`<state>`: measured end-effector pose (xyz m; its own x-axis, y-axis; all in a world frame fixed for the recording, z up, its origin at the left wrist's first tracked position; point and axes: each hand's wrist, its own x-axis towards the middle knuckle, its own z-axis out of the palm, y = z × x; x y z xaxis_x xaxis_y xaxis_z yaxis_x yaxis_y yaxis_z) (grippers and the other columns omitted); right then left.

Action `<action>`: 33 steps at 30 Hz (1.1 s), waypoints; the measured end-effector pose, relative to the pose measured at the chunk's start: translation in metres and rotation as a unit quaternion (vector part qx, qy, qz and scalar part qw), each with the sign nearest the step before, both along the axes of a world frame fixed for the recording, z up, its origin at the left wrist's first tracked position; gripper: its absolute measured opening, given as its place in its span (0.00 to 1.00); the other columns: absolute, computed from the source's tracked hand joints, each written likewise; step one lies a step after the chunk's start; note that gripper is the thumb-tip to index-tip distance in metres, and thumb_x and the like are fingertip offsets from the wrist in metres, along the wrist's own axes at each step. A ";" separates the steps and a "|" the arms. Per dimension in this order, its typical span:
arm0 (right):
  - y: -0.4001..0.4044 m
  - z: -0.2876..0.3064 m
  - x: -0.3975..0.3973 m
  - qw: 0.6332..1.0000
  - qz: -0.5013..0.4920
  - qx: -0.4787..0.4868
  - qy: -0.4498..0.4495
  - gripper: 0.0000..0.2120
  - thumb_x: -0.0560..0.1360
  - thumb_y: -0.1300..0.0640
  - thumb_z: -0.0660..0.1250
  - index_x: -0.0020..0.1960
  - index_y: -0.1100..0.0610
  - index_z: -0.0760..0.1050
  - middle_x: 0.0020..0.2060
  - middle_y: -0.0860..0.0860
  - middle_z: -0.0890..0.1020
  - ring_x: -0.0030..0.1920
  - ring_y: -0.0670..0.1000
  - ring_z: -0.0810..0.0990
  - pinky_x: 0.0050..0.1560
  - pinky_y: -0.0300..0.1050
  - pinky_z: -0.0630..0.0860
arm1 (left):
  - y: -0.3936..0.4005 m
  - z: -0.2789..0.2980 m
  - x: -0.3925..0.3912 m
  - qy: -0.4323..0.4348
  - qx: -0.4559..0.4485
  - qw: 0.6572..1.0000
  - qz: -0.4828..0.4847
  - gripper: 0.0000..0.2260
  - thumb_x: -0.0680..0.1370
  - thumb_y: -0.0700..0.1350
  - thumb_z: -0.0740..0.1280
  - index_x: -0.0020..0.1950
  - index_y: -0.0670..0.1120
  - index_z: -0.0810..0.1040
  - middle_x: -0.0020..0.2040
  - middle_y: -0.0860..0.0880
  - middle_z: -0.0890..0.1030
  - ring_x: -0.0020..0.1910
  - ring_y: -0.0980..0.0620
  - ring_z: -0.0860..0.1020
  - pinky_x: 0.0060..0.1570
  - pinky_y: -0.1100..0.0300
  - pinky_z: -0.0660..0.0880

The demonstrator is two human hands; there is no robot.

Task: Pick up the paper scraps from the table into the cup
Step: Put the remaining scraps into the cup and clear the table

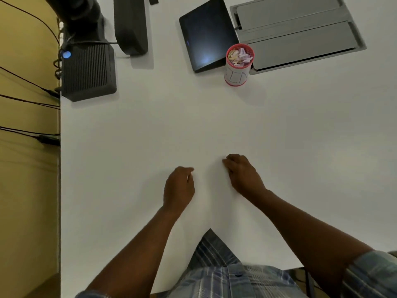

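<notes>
A white cup [237,74] with a red rim stands at the far side of the white table [150,130]. Crumpled paper scraps [239,56] in white, yellow and pink fill it to the top. No loose scrap shows on the tabletop. My left hand [178,188] rests on the table near its front, fingers curled in, with nothing visible in it. My right hand [242,173] lies a little to the right and further forward, also curled with its knuckles up. Both hands are well short of the cup.
A dark tablet [206,35] lies just left of the cup and a grey tray-like unit [300,33] just right of it. A black ribbed box [89,72] and a black stand [131,24] occupy the far left. Cables [28,102] hang off the left edge.
</notes>
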<state>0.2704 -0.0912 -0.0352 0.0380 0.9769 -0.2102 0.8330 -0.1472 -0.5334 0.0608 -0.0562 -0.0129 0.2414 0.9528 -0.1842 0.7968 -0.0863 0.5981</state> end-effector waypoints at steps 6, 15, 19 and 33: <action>-0.022 -0.015 -0.008 0.993 0.063 -0.068 -0.072 0.32 0.78 0.62 0.59 0.76 0.49 0.47 0.76 0.53 0.54 0.74 0.56 0.54 0.71 0.50 0.61 | -0.051 -0.018 -0.014 0.104 -0.012 0.990 -0.096 0.24 0.78 0.35 0.59 0.74 0.41 0.62 0.68 0.44 0.69 0.67 0.46 0.67 0.64 0.59 0.69; -0.022 -0.014 -0.017 0.984 0.078 -0.048 -0.155 0.32 0.76 0.63 0.60 0.76 0.53 0.51 0.76 0.56 0.55 0.75 0.59 0.55 0.71 0.52 0.60 | -0.066 -0.026 -0.019 0.091 0.007 0.993 -0.078 0.16 0.78 0.38 0.65 0.65 0.45 0.72 0.60 0.45 0.77 0.60 0.46 0.75 0.58 0.53 0.77; -0.015 -0.008 -0.014 0.980 0.091 -0.052 -0.170 0.31 0.76 0.62 0.59 0.76 0.50 0.53 0.75 0.55 0.56 0.74 0.57 0.54 0.72 0.52 0.58 | -0.055 -0.025 -0.012 0.012 -0.002 0.999 0.042 0.03 0.80 0.50 0.61 0.48 0.52 0.72 0.44 0.55 0.73 0.42 0.57 0.73 0.42 0.63 0.72; -0.004 0.023 0.020 0.568 -0.486 -0.222 0.626 0.11 0.77 0.67 0.59 0.53 0.60 0.79 0.43 0.53 0.82 0.41 0.49 0.80 0.39 0.41 0.79 | -0.037 -0.030 -0.017 0.141 0.133 0.967 -0.165 0.11 0.66 0.28 0.69 0.43 0.40 0.78 0.39 0.45 0.77 0.36 0.49 0.75 0.29 0.62 0.70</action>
